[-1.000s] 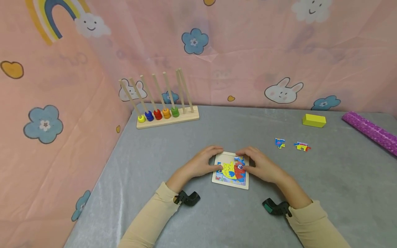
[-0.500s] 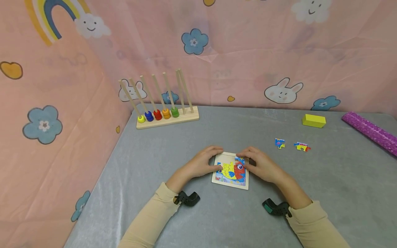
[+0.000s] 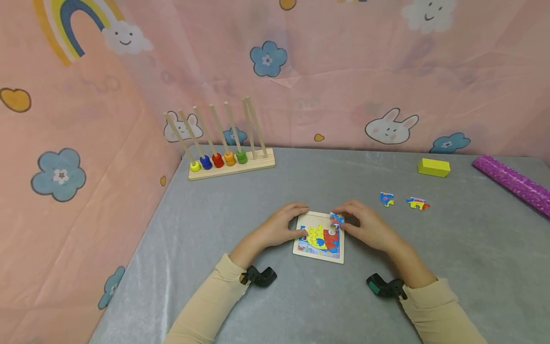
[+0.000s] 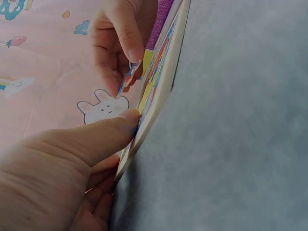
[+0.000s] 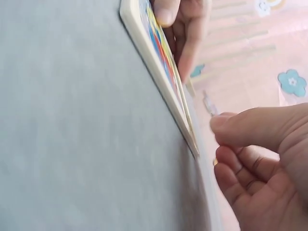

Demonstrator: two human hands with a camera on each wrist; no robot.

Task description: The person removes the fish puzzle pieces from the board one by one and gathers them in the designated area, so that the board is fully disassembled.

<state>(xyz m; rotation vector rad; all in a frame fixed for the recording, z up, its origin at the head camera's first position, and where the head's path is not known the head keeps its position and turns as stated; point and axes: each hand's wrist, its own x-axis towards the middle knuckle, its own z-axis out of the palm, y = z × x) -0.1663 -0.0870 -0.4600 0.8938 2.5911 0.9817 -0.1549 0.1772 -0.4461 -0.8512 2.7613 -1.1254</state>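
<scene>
A square wooden puzzle board (image 3: 318, 258) with a yellow and red fish picture lies flat on the grey table. My left hand (image 3: 279, 225) holds its left side, thumb on the picture and fingers along the rim. Between the thumb and fingers of my right hand (image 3: 367, 228) is a small puzzle piece (image 3: 337, 219), mostly blue and red. In the left wrist view the pinched piece (image 4: 128, 79) is tilted and raised off the board. Bare wood shows in the upper part of the board.
Two loose puzzle pieces, one blue (image 3: 386, 198) and one yellow and red (image 3: 417, 203), lie to the right. Behind them are a yellow block (image 3: 434, 167) and a purple glittery roll (image 3: 511, 184). A wooden peg counter (image 3: 232, 169) with coloured rings stands at the back left.
My right hand has lifted the puzzle piece from the board's upper right and drawn slightly up and right. The left hand has stayed in place on the board.
</scene>
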